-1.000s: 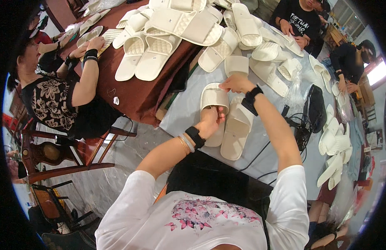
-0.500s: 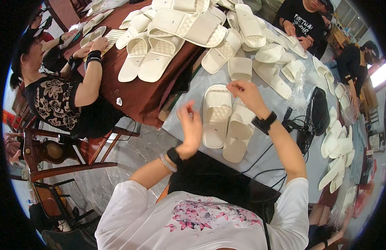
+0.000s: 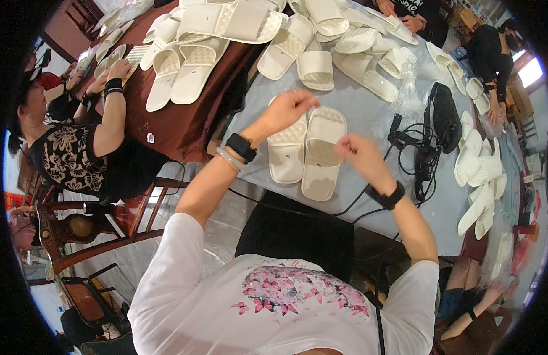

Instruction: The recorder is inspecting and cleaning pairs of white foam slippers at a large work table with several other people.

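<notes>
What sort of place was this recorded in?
Probably a small slipper workshop or packing room: many cream slide slippers lie piled across a brown-covered table and a grey-covered table, clear plastic wrapping lies among them, and other people are gathered around.

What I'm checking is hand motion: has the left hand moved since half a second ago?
Yes: against the grey table, the left hand went rightward and farther from the body, from beside the left slipper to over its far end.

Black pouch [image 3: 447,121] beside tangled black cables [image 3: 425,170]; wooden chair [image 3: 80,229] near a co-worker [image 3: 68,151]
</notes>
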Available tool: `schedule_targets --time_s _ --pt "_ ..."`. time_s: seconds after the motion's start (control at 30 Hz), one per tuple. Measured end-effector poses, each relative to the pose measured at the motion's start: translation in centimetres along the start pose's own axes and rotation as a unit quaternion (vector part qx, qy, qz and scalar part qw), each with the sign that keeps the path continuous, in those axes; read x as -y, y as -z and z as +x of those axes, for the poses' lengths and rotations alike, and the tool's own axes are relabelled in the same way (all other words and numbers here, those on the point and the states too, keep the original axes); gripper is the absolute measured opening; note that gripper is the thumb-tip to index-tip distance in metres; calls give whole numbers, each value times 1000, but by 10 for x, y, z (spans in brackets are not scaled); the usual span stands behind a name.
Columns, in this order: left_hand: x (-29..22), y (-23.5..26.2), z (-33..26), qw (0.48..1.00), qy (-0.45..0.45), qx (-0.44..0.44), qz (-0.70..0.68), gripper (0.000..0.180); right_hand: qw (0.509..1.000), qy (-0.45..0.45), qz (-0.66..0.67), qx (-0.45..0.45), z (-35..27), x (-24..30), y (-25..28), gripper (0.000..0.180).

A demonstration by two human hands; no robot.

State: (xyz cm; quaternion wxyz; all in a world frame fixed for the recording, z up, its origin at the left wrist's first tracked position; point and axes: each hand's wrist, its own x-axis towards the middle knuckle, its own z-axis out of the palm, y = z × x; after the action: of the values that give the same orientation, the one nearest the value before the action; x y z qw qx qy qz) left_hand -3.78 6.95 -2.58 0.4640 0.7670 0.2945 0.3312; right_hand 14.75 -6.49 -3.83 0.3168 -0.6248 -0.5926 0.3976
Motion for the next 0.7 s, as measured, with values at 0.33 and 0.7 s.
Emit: schedule_targets --time_s 0.33,0.7 --pt "-2 -35 -63 990 -63 78 94 16 966 -75 247 6 11 0 -13 17" --pt "24 -74 -81 950 15 -61 307 9 977 38 -204 55 63 -36 12 29"
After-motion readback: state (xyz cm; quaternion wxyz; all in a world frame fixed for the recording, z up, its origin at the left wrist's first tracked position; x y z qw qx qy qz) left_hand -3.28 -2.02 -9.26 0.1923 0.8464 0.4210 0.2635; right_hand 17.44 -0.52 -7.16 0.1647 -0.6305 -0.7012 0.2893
